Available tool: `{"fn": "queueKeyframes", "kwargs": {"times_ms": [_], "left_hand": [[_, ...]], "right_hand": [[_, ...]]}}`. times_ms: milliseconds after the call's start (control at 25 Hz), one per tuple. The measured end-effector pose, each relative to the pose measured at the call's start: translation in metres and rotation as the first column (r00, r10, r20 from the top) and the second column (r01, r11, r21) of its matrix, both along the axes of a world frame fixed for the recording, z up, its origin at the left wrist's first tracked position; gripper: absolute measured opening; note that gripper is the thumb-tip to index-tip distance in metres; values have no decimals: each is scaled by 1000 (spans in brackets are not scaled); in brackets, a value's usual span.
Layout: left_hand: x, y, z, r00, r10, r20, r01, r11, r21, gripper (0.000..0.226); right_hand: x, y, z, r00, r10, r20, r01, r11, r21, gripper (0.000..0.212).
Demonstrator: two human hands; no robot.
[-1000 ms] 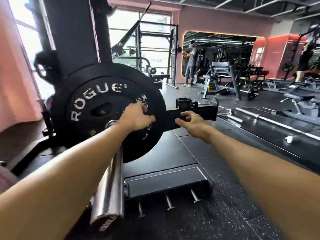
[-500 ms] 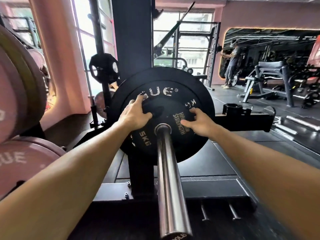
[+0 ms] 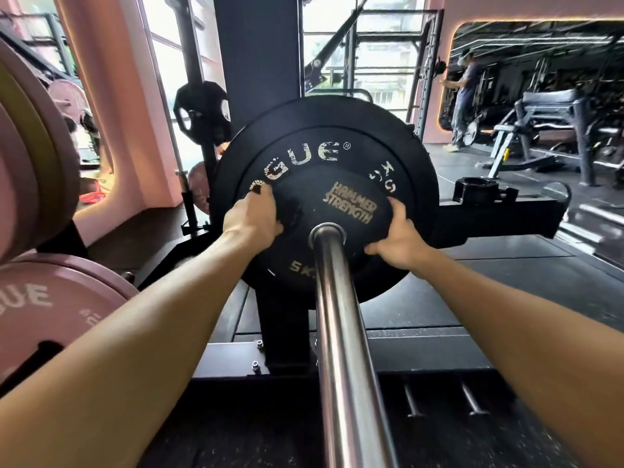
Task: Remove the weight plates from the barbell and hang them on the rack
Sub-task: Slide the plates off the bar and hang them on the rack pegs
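Both hands gripped the small plate by its opposite edges: the left hand on one side, the right hand on the other, likely to slide it evenly along the bar. It sat against the big plate, not yet off the bar.

The small black plate, gripped at both edges, reads "HAMMER STRENGTH" between the two grips and "5K" below them. The larger black plate behind shows "GUE ®" above the grips. A pink plate reads "GUE".
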State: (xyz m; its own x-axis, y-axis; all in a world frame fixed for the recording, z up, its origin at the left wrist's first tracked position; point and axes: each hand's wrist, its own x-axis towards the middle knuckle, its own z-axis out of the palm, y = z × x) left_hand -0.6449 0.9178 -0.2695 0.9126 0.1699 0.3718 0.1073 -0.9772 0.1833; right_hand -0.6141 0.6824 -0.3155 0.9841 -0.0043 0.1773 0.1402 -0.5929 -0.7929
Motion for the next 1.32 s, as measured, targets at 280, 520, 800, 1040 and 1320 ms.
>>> {"fn": "queueKeyframes", "kwargs": {"times_ms": [280, 520, 800, 1040, 1320], "left_hand": [[16, 15, -34, 1000, -19, 5, 19, 886, -464, 57], [18, 19, -46, 999, 5, 50, 18, 896, -443, 44], [-44, 14, -70, 995, 73, 66, -25, 836, -548, 34], [-124, 6, -52, 996, 14, 84, 22, 910, -414, 29], [-235, -3, -54, 994, -23, 103, 62, 918, -393, 28]], "right_hand": [[13, 13, 17, 956, -122, 268, 221, 898, -380, 51], [13, 18, 31, 954, -182, 239, 276, 843, -461, 50], [-46, 21, 49, 945, -142, 293, 281, 814, -509, 33], [-130, 3, 38, 967, -155, 203, 233, 865, -445, 38], [-245, -9, 38, 969, -96, 230, 183, 900, -396, 32]]}}
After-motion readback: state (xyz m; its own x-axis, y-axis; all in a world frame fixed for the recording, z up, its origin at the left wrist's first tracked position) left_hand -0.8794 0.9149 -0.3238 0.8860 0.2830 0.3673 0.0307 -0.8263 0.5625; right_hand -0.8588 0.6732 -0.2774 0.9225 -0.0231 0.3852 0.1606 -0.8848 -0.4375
